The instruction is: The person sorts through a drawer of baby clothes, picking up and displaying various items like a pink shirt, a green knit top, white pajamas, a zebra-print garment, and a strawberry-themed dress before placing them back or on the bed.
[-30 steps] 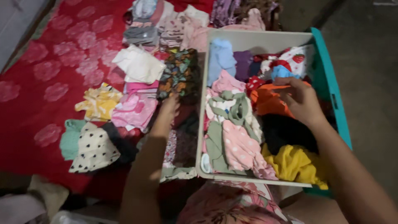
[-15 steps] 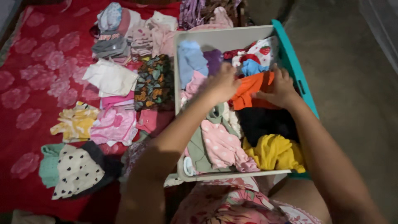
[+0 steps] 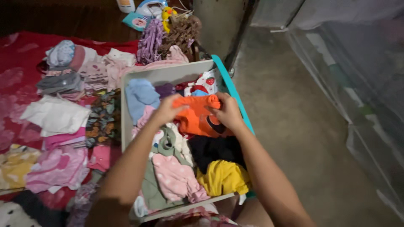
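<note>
**Both hands gripping an orange garment inside a bin of small clothes**

An orange garment [image 3: 197, 118] with a dark mark near its lower edge lies at the far middle of an open storage bin [image 3: 168, 74], white-walled with a teal rim on its right side. The left hand [image 3: 167, 110] pinches the garment's left edge and the right hand [image 3: 227, 112] pinches its right edge, each grip closed on the cloth, so the piece is stretched flat between them, seemingly to keep it spread and tidy above the clothes below.

Around it in the bin sit a light blue piece [image 3: 141, 96], a white strawberry-print piece [image 3: 207, 80], a black item [image 3: 215, 149], a yellow garment [image 3: 223, 177] and a pink dotted one [image 3: 176, 178], packed side by side in rows.

Left of the bin, folded baby clothes [image 3: 57, 115] lie in separate small stacks on a red floral blanket [image 3: 17, 84]. To the right is bare concrete floor [image 3: 294, 138].
</note>
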